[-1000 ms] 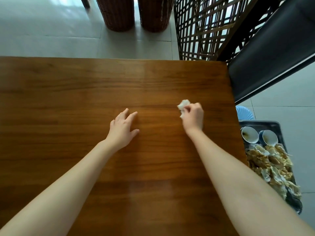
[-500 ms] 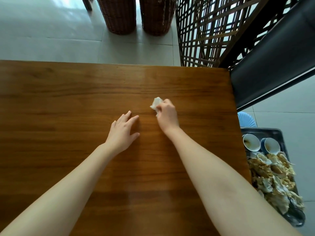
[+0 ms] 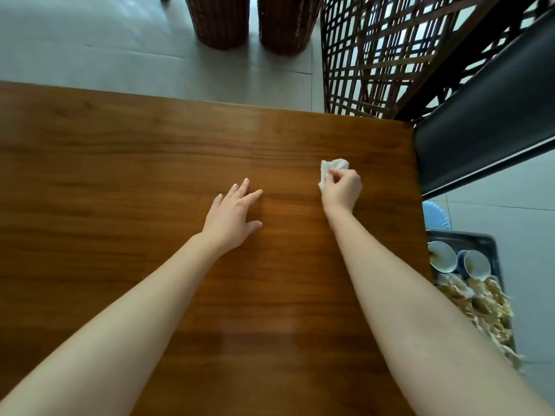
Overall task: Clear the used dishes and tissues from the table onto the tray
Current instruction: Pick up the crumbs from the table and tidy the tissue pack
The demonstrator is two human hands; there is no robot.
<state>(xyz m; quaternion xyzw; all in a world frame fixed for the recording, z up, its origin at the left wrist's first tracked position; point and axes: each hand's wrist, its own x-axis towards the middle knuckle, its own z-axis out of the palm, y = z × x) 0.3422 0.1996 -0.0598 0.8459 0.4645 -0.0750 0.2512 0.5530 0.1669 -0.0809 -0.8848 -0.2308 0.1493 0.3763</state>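
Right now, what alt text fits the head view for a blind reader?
The right hand grips a white tissue on the wooden table; the left hand rests flat beside it. A tray with cups stands lower right.

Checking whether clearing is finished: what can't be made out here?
Head view only.
The tissue: mostly hidden in the right hand's grip.
The tray: left side behind the table edge, near end under the tissue pile.
The two cups: contents too small.
The table: left and near parts cut off by the frame.
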